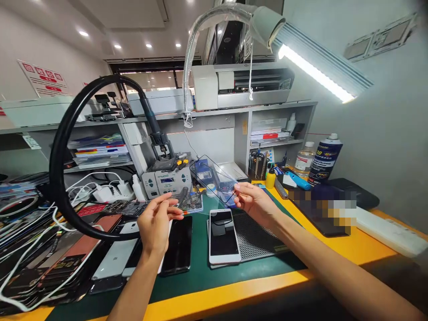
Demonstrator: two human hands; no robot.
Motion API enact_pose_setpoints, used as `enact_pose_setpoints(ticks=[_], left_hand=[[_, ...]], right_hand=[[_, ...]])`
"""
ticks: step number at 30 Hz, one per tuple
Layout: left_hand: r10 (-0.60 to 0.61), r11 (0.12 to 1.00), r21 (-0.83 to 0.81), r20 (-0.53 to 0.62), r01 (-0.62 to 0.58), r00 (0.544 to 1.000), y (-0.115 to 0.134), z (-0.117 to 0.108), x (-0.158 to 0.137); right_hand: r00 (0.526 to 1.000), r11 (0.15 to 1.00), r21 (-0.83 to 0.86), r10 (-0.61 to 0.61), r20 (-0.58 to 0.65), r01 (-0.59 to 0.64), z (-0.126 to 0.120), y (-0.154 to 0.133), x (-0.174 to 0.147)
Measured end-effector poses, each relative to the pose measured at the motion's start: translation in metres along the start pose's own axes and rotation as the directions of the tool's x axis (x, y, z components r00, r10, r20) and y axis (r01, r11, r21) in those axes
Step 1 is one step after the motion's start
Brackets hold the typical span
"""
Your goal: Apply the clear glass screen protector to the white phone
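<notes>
My right hand (252, 200) pinches a clear glass screen protector (214, 179) with a thin black border by its near right corner. The sheet is tilted up above the mat. My left hand (155, 220) is apart from it, fingers loosely bent and spread, with nothing clearly seen in them. An orange spot near its fingertips is too small to make out. Below and between the hands lies a white-framed phone (224, 236), face up with a dark screen. Beside my left wrist is a black phone (176, 245).
A green mat (254, 274) covers the yellow-edged bench. Stacked phones and parts (67, 263) crowd the left under a black flexible arm (55, 147). A soldering station (167, 180) stands behind. A spray can (325, 158) and bottle (303, 159) are right. A lamp (317, 58) hangs overhead.
</notes>
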State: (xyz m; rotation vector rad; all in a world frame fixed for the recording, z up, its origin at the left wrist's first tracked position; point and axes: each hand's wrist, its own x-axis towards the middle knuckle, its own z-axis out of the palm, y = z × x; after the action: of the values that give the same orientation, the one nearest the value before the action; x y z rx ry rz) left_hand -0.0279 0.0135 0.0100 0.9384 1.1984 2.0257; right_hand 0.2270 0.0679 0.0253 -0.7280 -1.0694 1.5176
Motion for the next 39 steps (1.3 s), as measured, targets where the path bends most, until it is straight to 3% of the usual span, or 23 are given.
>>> enact_pose_setpoints(ticks=[2,5,8,10,15,22,32,39], left_hand=[[0.016,1.000,0.008,-0.028,-0.016,0.999,0.001,-0.001,0.001],[0.027,1.000,0.013,-0.036,-0.026,0.999,0.003,-0.002,0.001],[0.040,0.999,0.021,-0.035,-0.039,0.999,0.004,-0.001,0.000],[0.051,0.998,0.024,-0.041,-0.050,0.998,0.004,-0.001,0.000],[0.070,0.996,0.051,-0.035,-0.068,0.997,0.003,-0.003,0.000],[0.085,0.992,0.096,-0.016,-0.083,0.996,-0.001,-0.004,0.001],[0.114,0.983,0.141,0.013,-0.115,0.993,-0.004,-0.004,0.002],[0.123,0.978,0.168,0.029,-0.126,0.992,-0.006,-0.003,0.003]], right_hand=[[0.988,0.991,-0.084,-0.117,-0.104,0.109,-0.010,-0.013,0.009],[0.918,0.931,-0.280,-0.306,-0.255,0.232,-0.030,-0.035,0.030],[0.842,0.831,-0.511,-0.426,-0.330,0.221,-0.052,-0.049,0.056],[0.825,0.750,-0.644,-0.453,-0.339,0.147,-0.064,-0.050,0.071],[0.821,0.515,-0.857,-0.474,-0.319,-0.036,-0.082,-0.035,0.094],[0.816,0.262,-0.949,-0.502,-0.287,-0.173,-0.084,-0.016,0.105],[0.860,0.073,-0.958,-0.426,-0.281,-0.277,-0.090,-0.007,0.111],[0.887,-0.017,-0.947,-0.358,-0.293,-0.320,-0.077,-0.016,0.100]])
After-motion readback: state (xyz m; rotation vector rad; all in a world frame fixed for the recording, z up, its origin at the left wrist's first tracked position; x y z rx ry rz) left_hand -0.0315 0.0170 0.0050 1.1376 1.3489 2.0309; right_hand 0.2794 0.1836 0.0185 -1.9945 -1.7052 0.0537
